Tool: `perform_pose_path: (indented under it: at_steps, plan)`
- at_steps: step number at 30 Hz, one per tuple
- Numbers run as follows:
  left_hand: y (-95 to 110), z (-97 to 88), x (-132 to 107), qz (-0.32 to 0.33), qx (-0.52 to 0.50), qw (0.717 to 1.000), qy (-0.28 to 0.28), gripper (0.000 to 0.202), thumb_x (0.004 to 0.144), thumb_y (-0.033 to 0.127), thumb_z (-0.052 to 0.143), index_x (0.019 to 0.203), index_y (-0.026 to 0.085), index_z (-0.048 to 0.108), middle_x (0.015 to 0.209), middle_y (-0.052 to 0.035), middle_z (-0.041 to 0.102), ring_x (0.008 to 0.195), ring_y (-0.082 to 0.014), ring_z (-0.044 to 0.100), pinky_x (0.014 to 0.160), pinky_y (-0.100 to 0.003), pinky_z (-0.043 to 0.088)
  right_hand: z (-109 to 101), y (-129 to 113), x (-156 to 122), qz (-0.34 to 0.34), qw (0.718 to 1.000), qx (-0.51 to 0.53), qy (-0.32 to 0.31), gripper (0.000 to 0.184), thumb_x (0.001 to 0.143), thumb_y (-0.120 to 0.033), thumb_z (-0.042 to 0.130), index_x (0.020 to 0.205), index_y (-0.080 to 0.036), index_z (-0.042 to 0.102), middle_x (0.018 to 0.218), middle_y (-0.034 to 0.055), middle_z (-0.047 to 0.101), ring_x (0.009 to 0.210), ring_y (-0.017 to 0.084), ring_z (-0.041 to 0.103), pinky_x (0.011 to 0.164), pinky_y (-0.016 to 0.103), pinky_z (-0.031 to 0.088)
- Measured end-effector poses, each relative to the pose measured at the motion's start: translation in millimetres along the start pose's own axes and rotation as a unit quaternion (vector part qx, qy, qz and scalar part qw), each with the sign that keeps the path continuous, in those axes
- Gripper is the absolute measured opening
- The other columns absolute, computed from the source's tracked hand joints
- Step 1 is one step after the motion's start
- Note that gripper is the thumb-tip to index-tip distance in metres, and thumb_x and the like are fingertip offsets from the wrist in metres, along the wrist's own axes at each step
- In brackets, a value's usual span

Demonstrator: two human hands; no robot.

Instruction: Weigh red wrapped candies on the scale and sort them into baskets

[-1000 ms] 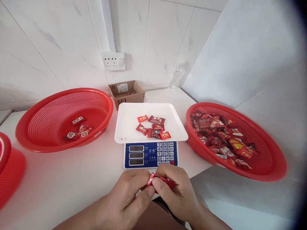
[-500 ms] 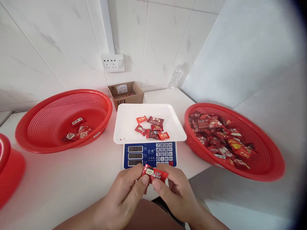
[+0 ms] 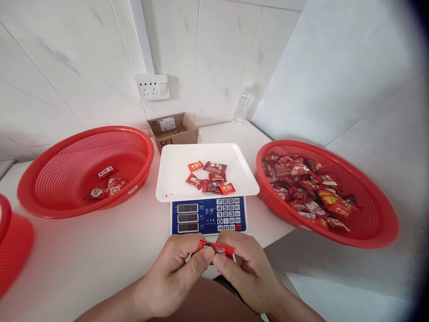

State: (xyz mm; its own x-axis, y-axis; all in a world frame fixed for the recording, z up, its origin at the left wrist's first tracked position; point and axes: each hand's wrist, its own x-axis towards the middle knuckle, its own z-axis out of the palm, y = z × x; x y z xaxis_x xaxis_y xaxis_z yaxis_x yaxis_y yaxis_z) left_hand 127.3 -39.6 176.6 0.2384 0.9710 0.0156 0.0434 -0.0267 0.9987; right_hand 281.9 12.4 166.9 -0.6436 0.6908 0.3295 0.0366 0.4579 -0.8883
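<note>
Between my two hands is a wrapped candy (image 3: 224, 251) in a red wrapper, held just in front of the scale. My left hand (image 3: 176, 273) pinches its left end and my right hand (image 3: 248, 270) its right end, both thumbs on top, closed. Beyond them stands a digital scale (image 3: 209, 216) with a blue keypad panel. Its white tray (image 3: 174, 167) carries several wrapped candies (image 3: 214, 167) in red and dark red. To the right, a red basket (image 3: 375, 223) holds a heap of wrapped candies (image 3: 301, 188).
At the left a red basket (image 3: 43, 179) has a few wrapped candies (image 3: 110, 188) inside. Another red container (image 3: 16, 250) is cut off by the left edge. A cardboard box (image 3: 182, 134) and a clear plastic bottle (image 3: 243, 105) stand by the wall, below a socket (image 3: 152, 87).
The candy has tilted in my fingers, so less of its printed face shows. Both hands stay on it. The view has shifted slightly; the candies on the tray lie as before.
</note>
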Motion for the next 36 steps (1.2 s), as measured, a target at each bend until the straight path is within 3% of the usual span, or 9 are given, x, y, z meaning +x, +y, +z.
perform_pose_path:
  at_steps: [5, 10, 15, 18, 23, 25, 30, 33, 36]
  plan:
    - [-1.1, 0.1, -1.0, 0.021, 0.012, 1.0, 0.002, 0.037, 0.095, 0.035, 0.037, 0.062, 0.018, 0.042, 0.058, 0.0051, 0.038, 0.054, -0.0078, 0.033, 0.051, -0.02, 0.028, -1.1, 0.4, 0.3, -0.004, 1.0, 0.025, -0.017, 0.029, 0.091, -0.028, 0.043, 0.063, -0.02, 0.049, 0.057, -0.0044, 0.046, 0.052, 0.008, 0.04, 0.05, 0.022, 0.031]
    - [-0.6, -1.2, 0.4, 0.01, 0.019, 1.0, -0.019, 0.035, 0.094, 0.034, 0.039, 0.063, 0.018, 0.043, 0.059, 0.0047, 0.039, 0.055, -0.0077, 0.033, 0.051, -0.02, 0.029, 0.0, 3.9, -0.1, -0.036, 0.999, 0.029, 0.002, 0.043, 0.092, -0.051, 0.038, 0.063, -0.02, 0.046, 0.057, -0.0038, 0.043, 0.052, 0.009, 0.039, 0.049, 0.023, 0.03]
    - [-2.7, 1.1, 1.0, 0.006, 0.008, 0.999, -0.046, 0.035, 0.095, 0.033, 0.038, 0.064, 0.018, 0.042, 0.061, 0.0049, 0.038, 0.057, -0.0078, 0.033, 0.054, -0.019, 0.029, -0.6, 4.3, 1.1, -0.053, 0.998, -0.031, 0.03, 0.034, 0.094, -0.026, 0.037, 0.06, -0.02, 0.039, 0.054, -0.0048, 0.039, 0.049, 0.008, 0.037, 0.048, 0.022, 0.027]
    - [-3.0, 2.3, 1.9, -0.019, -0.021, 0.999, -0.046, 0.034, 0.095, 0.037, 0.038, 0.067, 0.018, 0.046, 0.064, 0.004, 0.042, 0.06, -0.0087, 0.036, 0.057, -0.02, 0.032, -0.6, 4.4, 1.2, -0.052, 0.997, -0.03, 0.044, 0.036, 0.094, -0.025, 0.037, 0.059, -0.02, 0.041, 0.052, -0.0046, 0.041, 0.049, 0.008, 0.037, 0.048, 0.022, 0.028]
    - [-6.0, 0.2, 0.0, -0.046, -0.031, 0.998, -0.011, 0.038, 0.094, 0.045, 0.036, 0.069, 0.018, 0.047, 0.067, 0.002, 0.046, 0.062, -0.0103, 0.04, 0.06, -0.022, 0.035, 2.0, 4.6, 1.1, -0.01, 0.999, 0.03, 0.027, 0.045, 0.089, -0.055, 0.043, 0.063, -0.019, 0.052, 0.055, -0.0022, 0.053, 0.049, 0.009, 0.045, 0.049, 0.023, 0.034]
    - [-8.5, -0.5, -1.6, -0.056, -0.031, 0.998, 0.001, 0.039, 0.094, 0.046, 0.035, 0.069, 0.018, 0.047, 0.066, 0.0019, 0.046, 0.063, -0.0106, 0.041, 0.06, -0.022, 0.035, 2.1, 3.8, 1.4, 0.014, 1.0, 0.01, 0.004, 0.044, 0.089, -0.054, 0.045, 0.064, -0.019, 0.056, 0.057, -0.0019, 0.055, 0.051, 0.009, 0.048, 0.051, 0.023, 0.036]
    - [-10.8, 0.7, -2.6, -0.058, 0.026, 0.998, 0.016, 0.041, 0.095, 0.045, 0.031, 0.069, 0.018, 0.049, 0.066, 0.0013, 0.048, 0.064, -0.0112, 0.045, 0.061, -0.022, 0.038, 0.6, 1.6, 2.0, -0.014, 0.999, -0.035, -0.011, 0.033, 0.093, -0.031, 0.042, 0.067, -0.019, 0.059, 0.059, -0.0024, 0.054, 0.055, 0.009, 0.05, 0.055, 0.022, 0.037]
    - [-6.2, -0.2, -2.3, -0.041, 0.075, 0.996, 0.022, 0.039, 0.096, 0.04, 0.03, 0.07, 0.019, 0.048, 0.067, 0.0014, 0.05, 0.064, -0.011, 0.047, 0.062, -0.022, 0.039, 2.4, 3.2, 1.9, -0.014, 0.999, -0.047, 0.008, 0.034, 0.093, -0.032, 0.041, 0.065, -0.019, 0.054, 0.057, -0.003, 0.05, 0.053, 0.009, 0.046, 0.051, 0.021, 0.035]
    - [-1.4, -4.6, -3.5, 0.017, 0.175, 0.983, 0.043, 0.033, 0.096, 0.032, 0.032, 0.068, 0.019, 0.044, 0.066, 0.0023, 0.049, 0.06, -0.01, 0.044, 0.057, -0.022, 0.037, 5.7, 7.8, 1.2, 0.006, 0.997, -0.063, 0.037, 0.04, 0.093, -0.042, 0.042, 0.06, -0.02, 0.046, 0.054, -0.0042, 0.045, 0.049, 0.009, 0.042, 0.046, 0.021, 0.033]
